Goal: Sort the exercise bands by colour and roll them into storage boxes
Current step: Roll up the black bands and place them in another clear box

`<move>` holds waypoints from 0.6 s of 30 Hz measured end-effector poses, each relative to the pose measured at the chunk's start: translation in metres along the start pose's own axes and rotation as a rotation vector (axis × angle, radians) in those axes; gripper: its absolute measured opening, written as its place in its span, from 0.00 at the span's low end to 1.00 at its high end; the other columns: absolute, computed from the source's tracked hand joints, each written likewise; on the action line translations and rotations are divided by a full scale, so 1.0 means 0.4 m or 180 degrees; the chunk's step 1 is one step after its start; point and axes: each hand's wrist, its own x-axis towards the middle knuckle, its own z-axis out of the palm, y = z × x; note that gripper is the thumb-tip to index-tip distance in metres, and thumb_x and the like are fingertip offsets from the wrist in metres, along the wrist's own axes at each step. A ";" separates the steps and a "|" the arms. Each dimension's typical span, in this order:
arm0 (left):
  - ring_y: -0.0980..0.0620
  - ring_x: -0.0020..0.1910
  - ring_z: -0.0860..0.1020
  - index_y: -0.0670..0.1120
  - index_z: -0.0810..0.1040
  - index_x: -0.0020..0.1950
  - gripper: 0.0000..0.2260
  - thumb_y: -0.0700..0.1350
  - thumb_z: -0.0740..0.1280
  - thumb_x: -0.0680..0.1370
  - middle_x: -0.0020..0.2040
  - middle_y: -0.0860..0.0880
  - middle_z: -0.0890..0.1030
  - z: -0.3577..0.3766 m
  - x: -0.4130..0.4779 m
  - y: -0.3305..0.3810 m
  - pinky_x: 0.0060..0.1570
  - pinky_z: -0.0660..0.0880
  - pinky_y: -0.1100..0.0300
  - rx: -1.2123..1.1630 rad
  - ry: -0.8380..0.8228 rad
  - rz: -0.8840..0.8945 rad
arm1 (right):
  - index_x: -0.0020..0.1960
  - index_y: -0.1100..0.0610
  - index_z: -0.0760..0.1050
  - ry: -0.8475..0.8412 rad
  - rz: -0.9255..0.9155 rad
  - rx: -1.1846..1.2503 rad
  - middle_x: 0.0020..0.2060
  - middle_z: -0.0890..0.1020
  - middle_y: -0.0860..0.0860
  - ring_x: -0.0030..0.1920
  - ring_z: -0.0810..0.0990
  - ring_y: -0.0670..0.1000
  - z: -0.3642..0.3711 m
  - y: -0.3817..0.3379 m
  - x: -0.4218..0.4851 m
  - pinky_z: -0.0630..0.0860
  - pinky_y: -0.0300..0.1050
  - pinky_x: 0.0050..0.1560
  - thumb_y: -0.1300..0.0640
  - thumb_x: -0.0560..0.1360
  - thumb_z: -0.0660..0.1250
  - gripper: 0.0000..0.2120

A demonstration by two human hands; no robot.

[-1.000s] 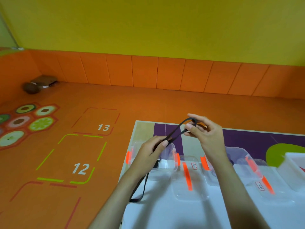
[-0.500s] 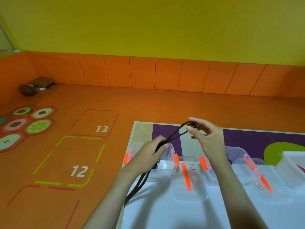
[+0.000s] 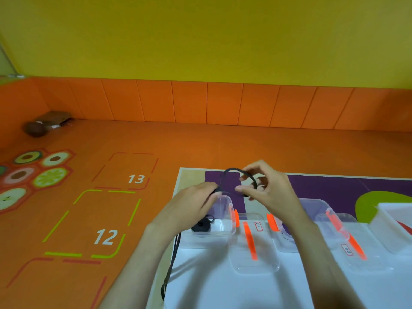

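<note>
- Black exercise band (image 3: 233, 169) arcs in the air between both hands, above the leftmost clear box (image 3: 230, 221); its loose tail hangs down past the left wrist, along the edge of the white table (image 3: 211, 286).
- Left hand (image 3: 194, 204) grips the band, fingers curled round it.
- Right hand (image 3: 269, 192) pinches the arc's other end between thumb and forefinger, remaining fingers spread (they partly hide that end).
- Inside the leftmost box lies a rolled black band (image 3: 201, 226).
- A clear lid (image 3: 267, 262) with an orange strip lies just beside that box; a second clear box (image 3: 312, 208) sits under the right forearm.
</note>
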 end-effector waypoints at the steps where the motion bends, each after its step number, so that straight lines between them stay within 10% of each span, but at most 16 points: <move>1: 0.55 0.37 0.72 0.50 0.72 0.50 0.13 0.54 0.55 0.89 0.40 0.54 0.73 -0.007 -0.004 -0.005 0.36 0.65 0.57 -0.0089 0.0051 -0.0074 | 0.56 0.46 0.78 0.0039 -0.0003 0.0029 0.45 0.86 0.47 0.37 0.86 0.52 -0.006 0.004 -0.006 0.84 0.58 0.43 0.49 0.68 0.82 0.21; 5: 0.54 0.34 0.71 0.51 0.73 0.50 0.13 0.53 0.54 0.89 0.36 0.54 0.73 -0.028 -0.019 -0.015 0.34 0.65 0.56 -0.0134 0.0215 -0.0186 | 0.64 0.44 0.80 -0.0230 0.0078 0.0190 0.50 0.87 0.43 0.42 0.85 0.54 -0.016 0.016 -0.028 0.84 0.58 0.47 0.54 0.68 0.83 0.26; 11: 0.63 0.36 0.75 0.63 0.76 0.68 0.13 0.56 0.61 0.84 0.33 0.60 0.74 -0.025 -0.020 0.008 0.35 0.65 0.63 -0.0064 0.0660 -0.0066 | 0.48 0.49 0.85 0.0556 -0.0189 0.0206 0.39 0.86 0.47 0.38 0.86 0.53 0.014 0.029 -0.039 0.82 0.59 0.42 0.58 0.74 0.79 0.06; 18: 0.61 0.29 0.70 0.60 0.85 0.55 0.09 0.61 0.66 0.83 0.27 0.59 0.67 0.036 0.005 0.052 0.29 0.58 0.69 0.0053 0.1735 -0.0131 | 0.45 0.49 0.79 0.1368 -0.0378 -0.0708 0.35 0.83 0.45 0.36 0.82 0.50 0.059 0.049 -0.054 0.80 0.52 0.36 0.45 0.78 0.74 0.09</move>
